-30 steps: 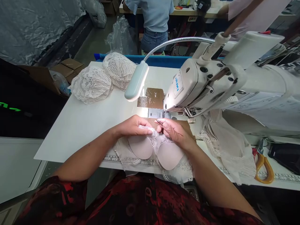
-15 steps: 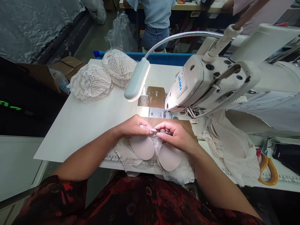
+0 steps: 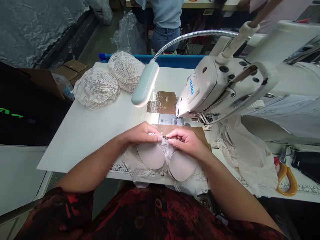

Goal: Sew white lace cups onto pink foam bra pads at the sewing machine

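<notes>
A lace bra piece with two smooth beige cups (image 3: 162, 158) lies at the near edge of the white sewing table (image 3: 87, 133). My left hand (image 3: 141, 134) is closed, pinching the lace at the top of the left cup. My right hand (image 3: 186, 141) is closed too, gripping small thread snips whose dark tip meets the lace at the middle seam between my two hands. Both hands sit just in front of the needle area of the white sewing machine (image 3: 225, 86).
Two stacks of white lace cups (image 3: 107, 81) stand at the table's far left. A gooseneck lamp (image 3: 145, 85) hangs over the middle. Loose lace fabric (image 3: 247, 156) and orange-handled scissors (image 3: 286, 178) lie to the right. Another person (image 3: 166, 20) stands at a bench behind.
My right hand has turned and closed in toward my left hand, bringing the snips' tip down to the lace at the middle seam. My left hand keeps its pinch.
</notes>
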The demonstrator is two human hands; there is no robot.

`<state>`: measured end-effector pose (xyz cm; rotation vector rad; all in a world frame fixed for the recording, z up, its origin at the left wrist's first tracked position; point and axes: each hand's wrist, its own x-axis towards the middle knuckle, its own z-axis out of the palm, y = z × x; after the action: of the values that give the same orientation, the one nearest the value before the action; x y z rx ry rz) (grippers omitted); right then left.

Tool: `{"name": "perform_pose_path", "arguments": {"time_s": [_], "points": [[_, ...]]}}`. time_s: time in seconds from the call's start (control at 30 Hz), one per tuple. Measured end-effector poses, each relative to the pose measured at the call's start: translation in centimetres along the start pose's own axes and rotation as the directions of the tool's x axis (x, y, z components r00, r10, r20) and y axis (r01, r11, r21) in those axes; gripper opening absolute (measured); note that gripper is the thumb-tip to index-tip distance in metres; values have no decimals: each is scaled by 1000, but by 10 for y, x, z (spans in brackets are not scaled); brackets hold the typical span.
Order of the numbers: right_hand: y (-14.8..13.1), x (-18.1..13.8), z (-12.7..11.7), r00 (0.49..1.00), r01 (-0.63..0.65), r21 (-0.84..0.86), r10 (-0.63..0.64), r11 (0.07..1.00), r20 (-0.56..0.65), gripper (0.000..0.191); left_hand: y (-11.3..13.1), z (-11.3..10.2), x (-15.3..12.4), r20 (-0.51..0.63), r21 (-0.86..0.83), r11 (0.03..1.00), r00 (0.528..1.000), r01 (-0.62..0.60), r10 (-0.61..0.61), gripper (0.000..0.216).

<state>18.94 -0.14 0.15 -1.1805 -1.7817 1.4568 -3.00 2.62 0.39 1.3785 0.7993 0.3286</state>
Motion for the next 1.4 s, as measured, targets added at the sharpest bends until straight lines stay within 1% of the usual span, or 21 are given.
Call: {"name": "perform_pose_path", "arguments": {"time_s": [0.17, 0.37, 0.47, 0.6, 0.73, 0.8, 0.83, 0.87, 0.93, 0.97, 1.0, 1.03, 1.07, 1.13, 1.17, 1.2, 1.27, 1.33, 1.4], "points": [[-4, 2, 2, 999, 21, -42, -19, 999, 41, 19, -3, 1, 2, -1, -5, 1000, 1000, 26, -26, 28], [-7, 6, 8, 996, 87, -148, -82, 985, 38, 16, -1, 4, 3, 15, -15, 999, 999, 43, -43, 34], [-6, 8, 10, 996, 88, -145, -84, 986, 29, 15, -1, 3, 3, 7, -7, 998, 998, 66, -65, 31], [0, 9, 10, 998, 58, -56, -58, 997, -7, 14, -1, 3, 2, -10, 2, 996, 996, 92, -92, 29], [2, 10, 12, 997, -43, 138, 50, 990, -52, 23, -1, 6, 3, -58, 25, 993, 992, 114, -113, 26], [1, 10, 14, 995, -92, 202, 96, 975, -8, 33, -1, 5, 4, -34, 39, 995, 996, 87, -86, 27], [0, 10, 14, 994, -110, 199, 107, 974, 29, 36, -1, 4, 4, -2, 54, 997, 998, 61, -61, 26], [-2, 9, 14, 992, -118, 168, 109, 979, 59, 35, 0, 1, 3, 42, 78, 996, 998, 36, -39, 25], [-5, 7, 12, 992, -118, 48, 116, 992, 51, 23, 1, -7, -2, 137, 149, 989, 990, 5, -25, 23], [-6, 6, 10, 992, -121, -14, 122, 993, 32, 21, 2, -13, -6, 170, 189, 982, 985, 9, -42, 24], [-7, 5, 7, 991, -124, -58, 126, 991, 31, 24, 3, -19, -11, 181, 224, 974, 981, 26, -67, 24], [-7, 3, 4, 989, -128, -78, 133, 989, 66, 26, 4, -25, -15, 172, 250, 967, 981, 45, -90, 24], [-8, 2, 3, 981, -133, -75, 142, 988, 133, 27, 6, -30, -20, 144, 264, 963, 985, 59, -100, 24], [-7, 1, 1, 952, -132, -25, 134, 991, 274, 28, 9, -37, -27, 76, 267, 962, 994, 55, -77, 24], [-7, 2, 3, 948, -125, 10, 117, 992, 296, 29, 11, -38, -29, 49, 258, 966, 998, 34, -49, 25], [-6, 2, 5, 956, -115, 44, 99, 992, 278, 30, 12, -38, -30, 35, 247, 969, 999, 9, -18, 26], [-3, 5, 11, 982, -86, 85, 70, 993, 175, 30, 13, -33, -28, 27, 220, 975, 999, -35, 29, 26], [0, 7, 17, 994, -55, 69, 49, 996, 95, 27, 12, -25, -23, 13, 198, 978, 998, -63, 62, 25], [2, 8, 21, 999, -27, 10, 26, 1000, 47, 23, 10, -17, -19, -24, 183, 980, 996, -84, 89, 24]]}}
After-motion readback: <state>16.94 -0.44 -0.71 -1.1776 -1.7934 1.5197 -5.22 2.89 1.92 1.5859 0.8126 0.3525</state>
